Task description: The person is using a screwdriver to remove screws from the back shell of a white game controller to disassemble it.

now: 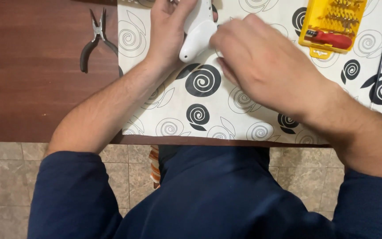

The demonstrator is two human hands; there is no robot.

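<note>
White device gripped on patterned cloth

White device point(197, 33) is held on the cloth point(226, 106) by the left hand point(166, 33), fingers wrapped round it. The right hand point(261, 62) is curled at its edge; its fingertips are hidden. Pliers point(91, 40) and a yellow bit case point(332, 24) are seen nearby.

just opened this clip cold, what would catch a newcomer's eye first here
Both hands meet at top centre: the left hand grips a white plastic device and the right hand reaches in beside it, over a white cloth printed with black spirals. A yellow bit case with a red driver sits top right, and black-handled pliers lie on the bare wooden table at left.
</note>
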